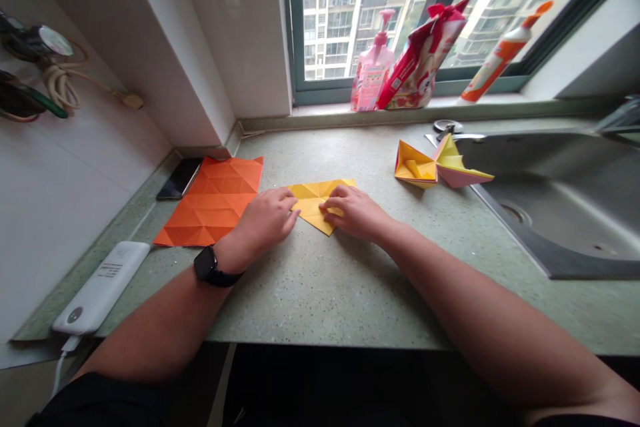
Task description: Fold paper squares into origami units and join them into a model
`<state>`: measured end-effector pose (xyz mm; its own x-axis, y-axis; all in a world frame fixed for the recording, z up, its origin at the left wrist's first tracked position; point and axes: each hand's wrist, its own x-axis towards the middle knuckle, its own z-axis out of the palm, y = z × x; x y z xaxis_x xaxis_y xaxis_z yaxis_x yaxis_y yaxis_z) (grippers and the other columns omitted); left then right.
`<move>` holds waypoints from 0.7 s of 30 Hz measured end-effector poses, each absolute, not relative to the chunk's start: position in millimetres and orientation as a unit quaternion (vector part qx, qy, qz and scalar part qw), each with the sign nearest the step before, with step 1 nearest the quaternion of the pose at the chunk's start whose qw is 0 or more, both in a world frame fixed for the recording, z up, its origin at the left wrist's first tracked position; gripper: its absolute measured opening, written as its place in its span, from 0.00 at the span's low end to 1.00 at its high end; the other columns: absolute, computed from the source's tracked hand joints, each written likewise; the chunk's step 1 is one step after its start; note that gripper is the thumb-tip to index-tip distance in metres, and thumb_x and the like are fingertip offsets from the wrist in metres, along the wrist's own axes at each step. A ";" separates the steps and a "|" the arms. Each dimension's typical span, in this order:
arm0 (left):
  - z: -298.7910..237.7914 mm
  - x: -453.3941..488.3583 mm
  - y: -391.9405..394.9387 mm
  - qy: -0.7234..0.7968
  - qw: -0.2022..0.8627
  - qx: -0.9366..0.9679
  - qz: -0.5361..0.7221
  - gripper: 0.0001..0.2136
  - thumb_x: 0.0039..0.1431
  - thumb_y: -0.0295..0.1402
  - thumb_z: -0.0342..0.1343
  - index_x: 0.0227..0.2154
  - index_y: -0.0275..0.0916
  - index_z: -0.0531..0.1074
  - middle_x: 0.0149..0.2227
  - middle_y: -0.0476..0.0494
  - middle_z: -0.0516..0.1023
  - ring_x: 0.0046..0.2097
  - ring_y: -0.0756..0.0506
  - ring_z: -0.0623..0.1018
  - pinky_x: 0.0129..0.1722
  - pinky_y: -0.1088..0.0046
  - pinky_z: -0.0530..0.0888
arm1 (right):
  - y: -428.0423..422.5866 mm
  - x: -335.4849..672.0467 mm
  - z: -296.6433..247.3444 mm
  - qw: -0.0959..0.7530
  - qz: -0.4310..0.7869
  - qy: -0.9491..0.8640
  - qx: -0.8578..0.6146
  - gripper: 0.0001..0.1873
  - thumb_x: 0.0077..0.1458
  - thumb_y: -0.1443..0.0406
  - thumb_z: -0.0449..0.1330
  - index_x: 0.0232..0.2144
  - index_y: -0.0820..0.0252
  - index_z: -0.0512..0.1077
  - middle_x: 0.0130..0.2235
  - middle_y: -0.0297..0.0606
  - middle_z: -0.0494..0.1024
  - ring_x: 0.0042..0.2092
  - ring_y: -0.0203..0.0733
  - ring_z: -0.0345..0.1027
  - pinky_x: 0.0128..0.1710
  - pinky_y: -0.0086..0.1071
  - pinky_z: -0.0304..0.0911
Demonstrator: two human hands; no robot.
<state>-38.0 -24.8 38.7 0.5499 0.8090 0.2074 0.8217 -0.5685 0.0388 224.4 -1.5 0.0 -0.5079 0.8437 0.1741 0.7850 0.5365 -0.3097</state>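
Observation:
A yellow sheet of origami paper (313,195), creased and partly folded with one corner pointing toward me, lies on the counter. At its left edge my left hand (271,215) has its fingers curled over the paper and the thumb beside it. My right hand (354,211) grips the right part, with thumb and fingers bent together on the surface. Left of my left hand spreads an orange creased sheet (215,197), flat on the counter. To the right stand two folded paper pieces, one orange-yellow (414,165) and one yellow and pink (457,167).
A phone (179,179) lies partly under the orange sheet. A white power bank (103,287) with a cable sits at the counter's (320,300) left. At right is a steel sink (560,207). A pink pump bottle (373,70), red bag (425,60) and orange-white bottle (500,57) line the windowsill.

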 end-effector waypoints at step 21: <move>39.2 -22.4 -46.7 -0.296 -0.086 -0.950 -0.041 0.13 0.75 0.40 0.60 0.56 0.49 0.83 0.49 0.40 0.76 0.47 0.40 0.78 0.49 0.61 0.76 | -2.3 222.8 -1.0 0.183 0.113 -0.853 -0.476 0.08 0.65 0.63 0.70 0.45 0.47 0.88 0.50 0.43 0.82 0.50 0.49 0.77 0.53 0.43 0.71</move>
<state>-22.4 -46.7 39.2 0.8217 0.5692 0.0277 0.5550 -0.8103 0.1884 222.8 -2.3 -1.0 -0.4803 0.8531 0.2039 0.7706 0.5215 -0.3664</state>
